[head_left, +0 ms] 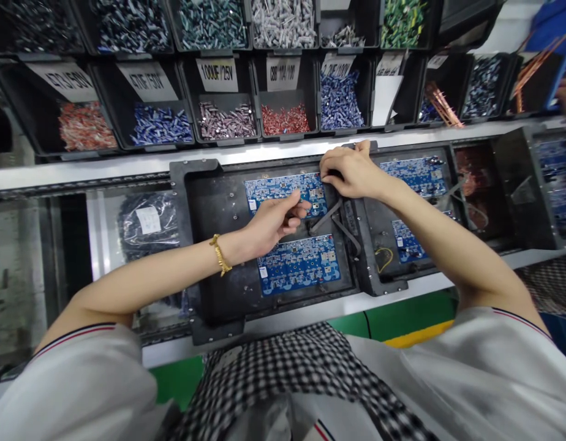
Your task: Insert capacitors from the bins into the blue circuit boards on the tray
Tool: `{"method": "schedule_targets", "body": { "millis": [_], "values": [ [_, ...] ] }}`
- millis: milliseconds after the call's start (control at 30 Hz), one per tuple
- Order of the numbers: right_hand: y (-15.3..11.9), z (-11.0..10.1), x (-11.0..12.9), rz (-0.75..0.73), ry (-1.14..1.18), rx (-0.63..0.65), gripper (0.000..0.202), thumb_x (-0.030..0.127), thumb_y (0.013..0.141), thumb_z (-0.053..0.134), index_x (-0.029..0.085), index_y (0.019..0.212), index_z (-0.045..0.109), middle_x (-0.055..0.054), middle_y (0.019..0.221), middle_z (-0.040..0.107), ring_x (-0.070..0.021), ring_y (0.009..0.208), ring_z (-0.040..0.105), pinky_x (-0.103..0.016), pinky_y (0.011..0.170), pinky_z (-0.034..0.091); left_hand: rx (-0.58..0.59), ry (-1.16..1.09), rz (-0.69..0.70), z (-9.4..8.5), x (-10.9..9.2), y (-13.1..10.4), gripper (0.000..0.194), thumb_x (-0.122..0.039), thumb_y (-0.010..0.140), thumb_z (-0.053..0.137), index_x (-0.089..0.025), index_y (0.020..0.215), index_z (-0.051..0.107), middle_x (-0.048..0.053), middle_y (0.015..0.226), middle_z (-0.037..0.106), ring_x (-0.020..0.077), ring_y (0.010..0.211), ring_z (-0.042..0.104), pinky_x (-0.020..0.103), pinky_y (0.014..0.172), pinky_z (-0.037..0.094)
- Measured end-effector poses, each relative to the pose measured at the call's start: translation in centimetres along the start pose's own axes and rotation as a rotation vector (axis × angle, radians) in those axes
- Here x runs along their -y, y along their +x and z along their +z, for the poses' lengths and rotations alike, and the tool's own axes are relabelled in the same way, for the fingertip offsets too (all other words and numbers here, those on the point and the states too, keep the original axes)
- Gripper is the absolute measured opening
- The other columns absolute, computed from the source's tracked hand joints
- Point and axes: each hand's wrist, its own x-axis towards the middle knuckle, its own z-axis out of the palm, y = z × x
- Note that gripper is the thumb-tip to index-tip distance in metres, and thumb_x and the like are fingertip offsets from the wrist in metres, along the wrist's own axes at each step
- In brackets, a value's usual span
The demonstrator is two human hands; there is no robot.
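Observation:
Two blue circuit boards lie flat in a black tray [218, 245], an upper board [274, 187] and a lower board [296, 269]. Over the lower right part of the upper board is my left hand [278, 223], its fingers curled together; whatever they pinch is too small to name. My right hand [350, 171] is at the upper board's top right corner, thumb and fingers closed and pointing down at it. Its fingertips hide whatever they hold there. Grey straps [329, 217] cross the tray to the right of the boards.
Bins of small components stand in rows behind the tray, among them red parts [285, 119], blue parts [340, 101] and pinkish parts [226, 119]. A second tray with more boards [414, 174] adjoins on the right. A labelled plastic bag [149, 223] lies at left.

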Motion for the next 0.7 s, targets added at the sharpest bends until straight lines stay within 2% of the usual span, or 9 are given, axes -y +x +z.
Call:
{"method": "schedule_targets", "body": {
  "millis": [333, 500, 600, 700],
  "values": [
    [-0.2, 0.1, 0.9, 0.056, -0.05, 0.002, 0.021, 0.023, 0.079, 0.043, 0.017, 0.082, 0.063, -0.008, 0.094, 0.063, -0.0299, 0.096, 0.052, -0.05, 0.084, 0.025, -0.026, 0.072, -0.09, 0.1, 0.0, 0.3, 0.043, -0.036, 0.094, 0.053, -0.009, 0.06, 0.057, -0.001, 0.047, 0.042, 0.0017, 0.038, 0.034, 0.017, 0.04, 0.02],
    [-0.4, 0.2, 1.4, 0.078, -0.096, -0.006, 0.025, 0.024, 0.083, 0.042, 0.016, 0.086, 0.065, -0.012, 0.097, 0.063, -0.0328, 0.099, 0.052, -0.054, 0.085, 0.026, -0.004, 0.08, -0.073, -0.1, 0.1, 0.3, 0.047, -0.04, 0.094, 0.051, -0.01, 0.058, 0.056, -0.001, 0.046, 0.042, 0.0022, 0.038, 0.033, 0.017, 0.041, 0.02],
    [-1.1, -0.1, 2.9, 0.132, -0.072, -0.082, 0.024, 0.026, 0.086, 0.044, 0.016, 0.08, 0.065, -0.012, 0.096, 0.065, -0.034, 0.102, 0.055, -0.058, 0.089, 0.026, 0.022, 0.092, -0.038, -0.4, 0.5, 0.4, 0.047, -0.041, 0.095, 0.049, -0.01, 0.06, 0.058, 0.0, 0.048, 0.043, 0.0025, 0.04, 0.035, 0.017, 0.042, 0.022],
    [-1.9, -1.0, 5.4, 0.154, 0.145, -0.17, 0.024, 0.033, 0.087, 0.05, 0.018, 0.077, 0.066, -0.008, 0.091, 0.07, -0.0276, 0.092, 0.062, -0.053, 0.091, 0.032, 0.046, 0.105, 0.028, -0.4, 1.3, 0.0, 0.046, -0.043, 0.094, 0.051, -0.01, 0.063, 0.06, 0.0, 0.053, 0.047, 0.003, 0.043, 0.037, 0.017, 0.044, 0.025]
  ]
}}
